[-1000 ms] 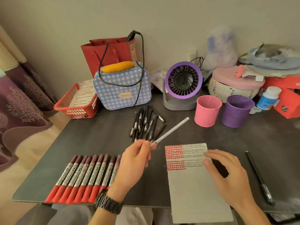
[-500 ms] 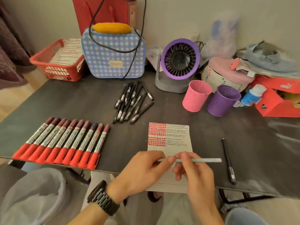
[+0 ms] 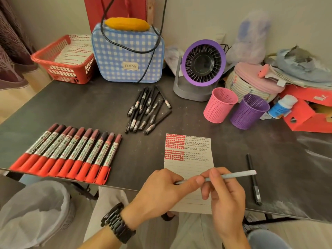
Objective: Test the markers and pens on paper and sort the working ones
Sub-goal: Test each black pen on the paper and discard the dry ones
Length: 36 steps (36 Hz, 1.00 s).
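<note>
Over the paper (image 3: 188,164), near the front edge of the worktop (image 3: 89,108), one pale pen (image 3: 235,174) is pinched level: left hand (image 3: 161,193) grips its left end, right hand (image 3: 226,194) its middle. Red markers (image 3: 71,151) lie in a row at left.

Matt dark table (image 3: 89,105), lined paper (image 3: 188,169)

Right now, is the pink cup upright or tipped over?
Upright: the pink cup stands on its base, open mouth facing up.
</note>
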Each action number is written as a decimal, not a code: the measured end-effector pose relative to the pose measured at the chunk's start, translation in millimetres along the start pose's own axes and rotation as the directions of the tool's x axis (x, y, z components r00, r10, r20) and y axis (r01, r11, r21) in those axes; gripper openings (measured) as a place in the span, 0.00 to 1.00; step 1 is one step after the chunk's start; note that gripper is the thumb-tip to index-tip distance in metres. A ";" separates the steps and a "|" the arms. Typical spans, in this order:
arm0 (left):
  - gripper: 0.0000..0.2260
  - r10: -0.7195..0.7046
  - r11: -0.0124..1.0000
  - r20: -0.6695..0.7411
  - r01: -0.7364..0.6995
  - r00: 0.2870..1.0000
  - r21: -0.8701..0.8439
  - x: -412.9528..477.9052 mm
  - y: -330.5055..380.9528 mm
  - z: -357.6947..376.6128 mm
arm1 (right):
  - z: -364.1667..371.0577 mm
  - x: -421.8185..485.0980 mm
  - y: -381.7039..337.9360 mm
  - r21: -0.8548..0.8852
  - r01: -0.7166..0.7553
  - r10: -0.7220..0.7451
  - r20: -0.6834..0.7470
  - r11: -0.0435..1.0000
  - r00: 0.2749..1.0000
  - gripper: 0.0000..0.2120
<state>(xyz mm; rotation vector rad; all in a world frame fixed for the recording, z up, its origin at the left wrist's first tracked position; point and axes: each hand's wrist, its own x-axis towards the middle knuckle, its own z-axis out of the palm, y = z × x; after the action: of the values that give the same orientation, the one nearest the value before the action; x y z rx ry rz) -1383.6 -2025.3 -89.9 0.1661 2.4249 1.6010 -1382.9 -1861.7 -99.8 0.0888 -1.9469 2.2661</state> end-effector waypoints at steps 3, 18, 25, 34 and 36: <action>0.34 0.024 0.999 -0.040 -0.022 0.999 0.046 1.5 -3.8 -0.4 | -1.0 5.8 -2.5 -0.033 -0.008 0.010 0.051 0.999 0.999 0.15; 0.23 0.261 0.840 -0.169 -0.138 0.950 0.524 36.9 -44.4 -20.8 | -9.8 82.2 1.5 -0.028 -0.258 0.258 -0.010 0.966 0.966 0.13; 0.28 0.221 0.838 -0.168 -0.099 0.961 0.536 38.3 -47.7 -18.7 | 2.8 85.5 27.5 -0.371 -0.129 0.105 -0.085 0.919 0.991 0.21; 0.27 0.201 0.858 -0.222 -0.062 0.954 0.510 39.8 -39.6 -19.2 | 2.0 83.2 40.0 -0.498 -0.046 -0.025 -0.135 0.866 0.991 0.20; 0.27 0.198 0.859 -0.230 -0.055 0.953 0.509 40.6 -39.8 -19.6 | 3.5 83.4 40.1 -0.506 -0.057 -0.009 -0.128 0.861 0.992 0.18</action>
<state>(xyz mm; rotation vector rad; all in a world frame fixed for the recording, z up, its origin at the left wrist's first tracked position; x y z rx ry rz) -1426.6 -2049.6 -124.3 0.2047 3.0698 1.0553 -1471.5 -1864.5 -126.4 -0.1385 -2.4056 1.6413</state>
